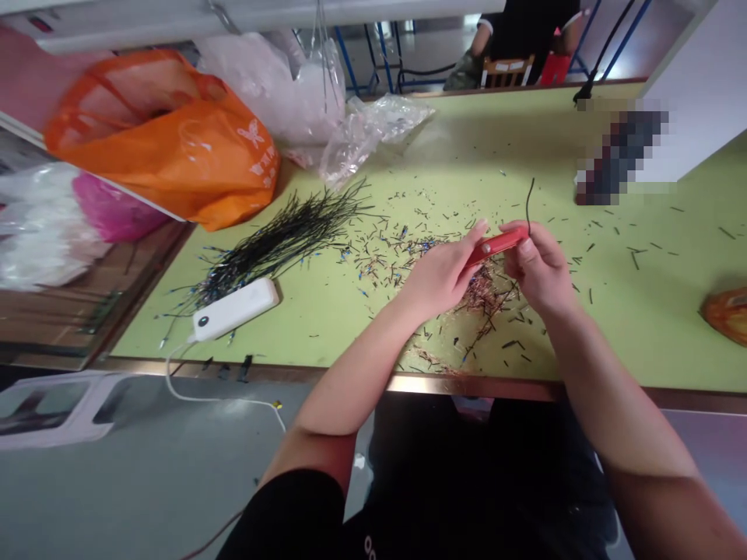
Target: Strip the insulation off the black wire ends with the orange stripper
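Over the middle of the table, my left hand (447,272) is closed around a slim red wire stripper (496,246), with its thumb stretched along the top. My right hand (544,272) is at the tool's far end, thumb and fingers pinched on a thin black wire (528,204) whose free end sticks up. Where the wire meets the tool is partly hidden by the fingers. Beneath both hands lies a pile of copper strands and black insulation scraps (487,294). To the left, a bundle of black wires (285,233) lies fanned out, some with blue ends.
A white power bank (236,309) with a cable lies near the front left edge. An orange bag (175,148) and clear plastic bags (373,132) stand behind the wires. An orange object (727,315) sits at the far right. Across the table a person (528,39) is seated.
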A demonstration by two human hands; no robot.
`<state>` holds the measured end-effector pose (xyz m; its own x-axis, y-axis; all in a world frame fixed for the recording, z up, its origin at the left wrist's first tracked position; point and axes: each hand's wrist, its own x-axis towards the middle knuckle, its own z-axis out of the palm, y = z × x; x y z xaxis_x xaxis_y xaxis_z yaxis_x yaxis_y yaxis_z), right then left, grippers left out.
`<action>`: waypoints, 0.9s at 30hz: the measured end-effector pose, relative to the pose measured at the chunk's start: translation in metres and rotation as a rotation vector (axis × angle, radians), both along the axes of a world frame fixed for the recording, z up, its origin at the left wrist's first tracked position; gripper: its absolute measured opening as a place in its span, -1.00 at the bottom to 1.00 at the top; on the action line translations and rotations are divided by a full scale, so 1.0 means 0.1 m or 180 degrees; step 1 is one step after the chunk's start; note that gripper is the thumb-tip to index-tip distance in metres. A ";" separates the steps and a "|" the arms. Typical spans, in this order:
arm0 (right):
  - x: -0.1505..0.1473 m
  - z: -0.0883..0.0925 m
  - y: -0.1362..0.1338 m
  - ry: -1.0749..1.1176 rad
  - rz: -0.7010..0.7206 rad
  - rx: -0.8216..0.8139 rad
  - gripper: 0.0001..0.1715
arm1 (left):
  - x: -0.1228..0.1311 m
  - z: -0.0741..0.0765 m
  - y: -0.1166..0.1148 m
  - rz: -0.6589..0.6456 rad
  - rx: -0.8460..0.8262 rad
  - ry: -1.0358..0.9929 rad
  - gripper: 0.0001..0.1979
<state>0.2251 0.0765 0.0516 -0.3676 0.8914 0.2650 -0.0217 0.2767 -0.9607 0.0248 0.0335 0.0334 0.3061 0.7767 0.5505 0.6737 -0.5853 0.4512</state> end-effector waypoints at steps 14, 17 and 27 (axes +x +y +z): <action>-0.17 -0.11 0.00 0.0919 0.0537 -0.0597 -0.54 | 0.02 0.03 0.02 -0.0275 -0.1996 -0.0977 -0.71; -0.13 -0.08 0.01 0.0845 0.0379 -0.0552 -0.54 | 0.00 -0.02 0.06 -0.0138 -0.2217 -0.1304 -0.74; 0.02 -0.18 0.17 0.0372 -0.0489 0.0266 -0.70 | -0.16 0.00 0.15 -0.1174 -0.2705 -0.4076 -0.64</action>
<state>0.2275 0.0934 0.0333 -0.1913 0.9078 0.3732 -0.0829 0.3640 -0.9277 0.0092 0.0485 0.0330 0.2329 0.9716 0.0424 -0.5122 0.0855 0.8546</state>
